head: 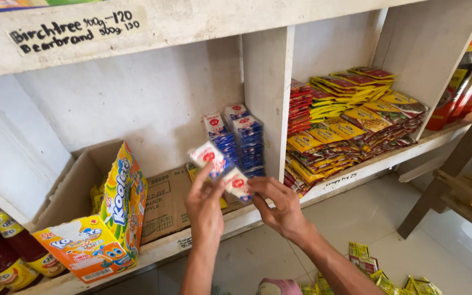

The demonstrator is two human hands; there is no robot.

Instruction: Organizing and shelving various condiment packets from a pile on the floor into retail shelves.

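White shelf (258,216): landmark, a divider splits it.
Stacked: blue-and-white sachets (244,139) stand just left of the divider.
Left hand (204,205): fingers pinched on one sachet (208,155).
Right hand (279,205): pinches a second sachet (237,184).
Left to shelve: those two; yellow packets (378,276) lie on the floor below.

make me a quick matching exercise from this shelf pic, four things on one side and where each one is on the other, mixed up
Things:
1. small white and blue sachets
2. orange juice carton box
3. stacked yellow and red packets
4. loose yellow packets

Places:
A. right shelf compartment
B. on the floor
C. in the left hand and right hand
D. left end of the shelf, inside a cardboard tray

Pairs: 1-C, 2-D, 3-A, 4-B
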